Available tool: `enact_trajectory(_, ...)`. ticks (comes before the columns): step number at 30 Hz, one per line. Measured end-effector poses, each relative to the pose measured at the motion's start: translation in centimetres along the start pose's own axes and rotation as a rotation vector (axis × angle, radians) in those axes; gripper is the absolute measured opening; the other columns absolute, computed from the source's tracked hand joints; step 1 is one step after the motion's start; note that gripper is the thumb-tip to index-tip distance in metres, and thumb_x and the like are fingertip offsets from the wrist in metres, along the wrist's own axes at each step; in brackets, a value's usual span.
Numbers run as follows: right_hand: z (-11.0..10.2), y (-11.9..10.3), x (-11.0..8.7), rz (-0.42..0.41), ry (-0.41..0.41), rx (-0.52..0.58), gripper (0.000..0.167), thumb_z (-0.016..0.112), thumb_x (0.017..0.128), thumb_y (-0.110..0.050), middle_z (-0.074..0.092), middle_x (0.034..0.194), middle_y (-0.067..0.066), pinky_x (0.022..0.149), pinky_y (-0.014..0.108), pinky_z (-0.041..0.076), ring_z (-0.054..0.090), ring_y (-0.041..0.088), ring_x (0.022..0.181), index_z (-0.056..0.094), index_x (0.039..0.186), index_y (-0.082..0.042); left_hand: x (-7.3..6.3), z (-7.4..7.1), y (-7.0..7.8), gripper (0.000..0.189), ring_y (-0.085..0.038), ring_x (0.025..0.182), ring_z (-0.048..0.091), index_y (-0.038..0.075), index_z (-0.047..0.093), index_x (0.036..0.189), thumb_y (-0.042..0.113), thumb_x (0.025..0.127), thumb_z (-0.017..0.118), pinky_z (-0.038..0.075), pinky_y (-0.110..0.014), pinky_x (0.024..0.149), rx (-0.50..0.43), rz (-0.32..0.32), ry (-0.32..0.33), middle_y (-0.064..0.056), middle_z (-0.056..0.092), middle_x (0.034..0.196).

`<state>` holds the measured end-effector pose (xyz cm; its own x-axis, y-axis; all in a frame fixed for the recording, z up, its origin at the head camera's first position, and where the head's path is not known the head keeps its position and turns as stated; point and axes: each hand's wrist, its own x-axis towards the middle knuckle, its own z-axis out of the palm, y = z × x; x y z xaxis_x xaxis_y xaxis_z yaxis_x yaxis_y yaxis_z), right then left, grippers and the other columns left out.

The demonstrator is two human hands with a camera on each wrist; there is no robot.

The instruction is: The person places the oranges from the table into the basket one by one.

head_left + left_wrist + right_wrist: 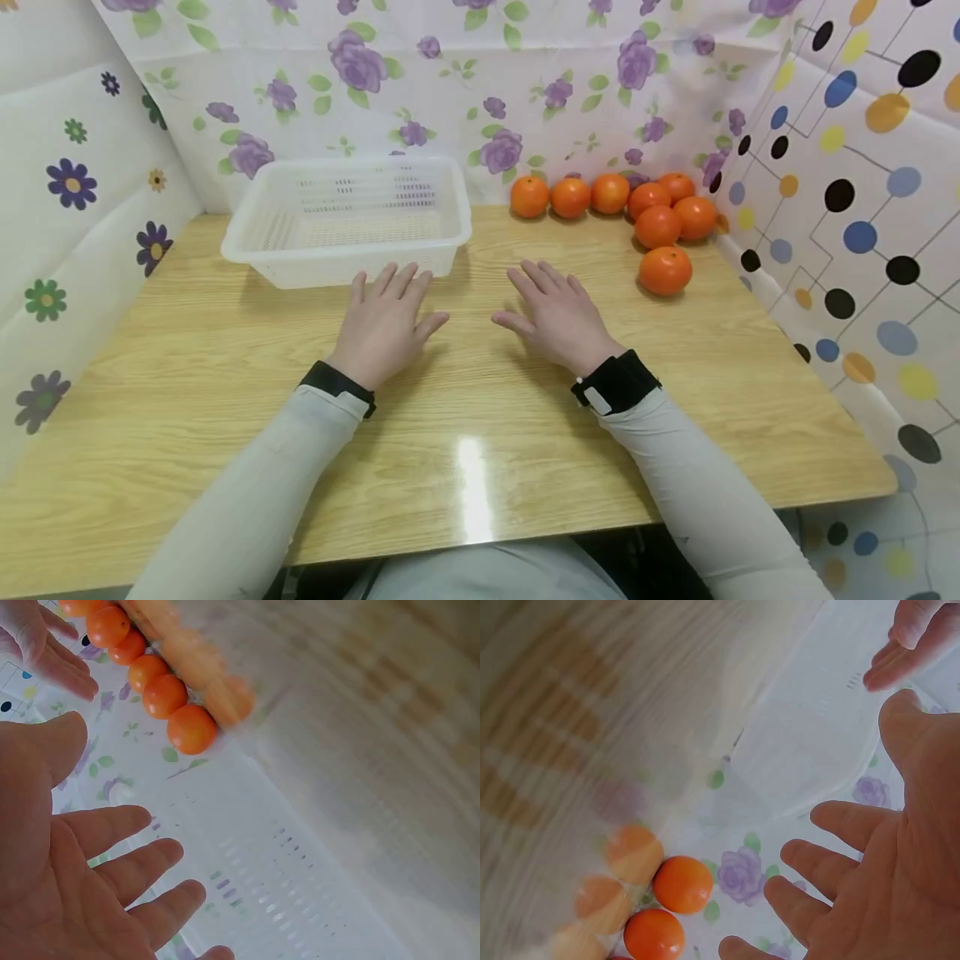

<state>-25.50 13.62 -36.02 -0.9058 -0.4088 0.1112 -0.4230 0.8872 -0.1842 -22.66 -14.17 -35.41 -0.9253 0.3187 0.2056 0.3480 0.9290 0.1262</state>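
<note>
My left hand is held palm down over the table, fingers spread, its fingertips overlapping the front of a white plastic basket in the head view. My right hand mirrors it to the right, fingers spread, holding nothing. Several orange fruits, like mandarins, lie at the back right; the nearest mandarin sits to the right of my right hand. Both palms show bare in the wrist views, where the basket and a row of mandarins appear beyond the fingers.
The wooden table has a floral sheet behind it. A dotted sheet borders the right side and a flower-print sheet the left. The table's front edge lies close to the person's body.
</note>
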Motion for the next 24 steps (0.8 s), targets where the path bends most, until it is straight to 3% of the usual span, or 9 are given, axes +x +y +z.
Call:
enact_trajectory(3, -0.1, 0.2, 0.4, 0.005, 0.000, 0.009, 0.084, 0.048, 0.111, -0.069, 0.023, 0.182, 0.011, 0.133, 0.062, 0.014, 0.018, 0.034, 0.168, 0.031, 0.176, -0.019, -0.1, -0.4, -0.1, 0.072, -0.045, 0.162, 0.031, 0.008, 0.043, 0.168, 0.055, 0.114, 0.055, 0.012, -0.071, 0.130, 0.000, -0.009, 0.019, -0.020, 0.041, 0.172)
enact_trajectory(10, -0.3, 1.8, 0.7, 0.031, -0.011, 0.008, 0.086, 0.046, 0.110, -0.071, 0.023, 0.182, 0.011, 0.133, 0.063, 0.013, 0.017, 0.035, 0.168, 0.029, 0.176, -0.018, -0.3, -0.9, 0.3, 0.067, -0.042, 0.147, 0.051, 0.006, 0.052, 0.162, 0.052, 0.114, 0.059, 0.037, -0.061, 0.121, 0.028, 0.043, 0.152, -0.019, 0.059, 0.157)
enact_trajectory(13, -0.5, 2.6, 0.8, 0.025, -0.024, 0.007, 0.087, 0.047, 0.110, -0.071, 0.023, 0.182, 0.013, 0.133, 0.064, 0.012, 0.018, 0.037, 0.168, 0.030, 0.176, -0.016, -0.1, -1.2, 0.2, 0.065, -0.044, 0.141, 0.055, 0.005, 0.056, 0.159, 0.050, 0.113, 0.063, 0.042, -0.061, 0.117, 0.040, 0.071, 0.198, -0.020, 0.062, 0.151)
enact_trajectory(19, -0.8, 3.3, 1.4, 0.012, -0.040, 0.009, 0.088, 0.049, 0.110, -0.071, 0.024, 0.181, 0.015, 0.132, 0.066, 0.013, 0.018, 0.038, 0.168, 0.030, 0.175, -0.015, 0.1, -1.8, -1.1, 0.059, -0.047, 0.132, 0.057, 0.004, 0.063, 0.152, 0.042, 0.108, 0.074, 0.045, -0.062, 0.110, 0.058, 0.109, 0.312, -0.021, 0.064, 0.142)
enact_trajectory(24, -1.5, 3.5, 2.1, -0.004, -0.040, 0.005, 0.087, 0.052, 0.110, -0.069, 0.026, 0.180, 0.016, 0.132, 0.066, 0.013, 0.018, 0.038, 0.168, 0.031, 0.175, -0.014, 1.2, -2.1, -2.2, 0.056, -0.048, 0.132, 0.053, 0.004, 0.065, 0.148, 0.038, 0.106, 0.078, 0.038, -0.065, 0.115, 0.065, 0.124, 0.389, -0.025, 0.059, 0.144)
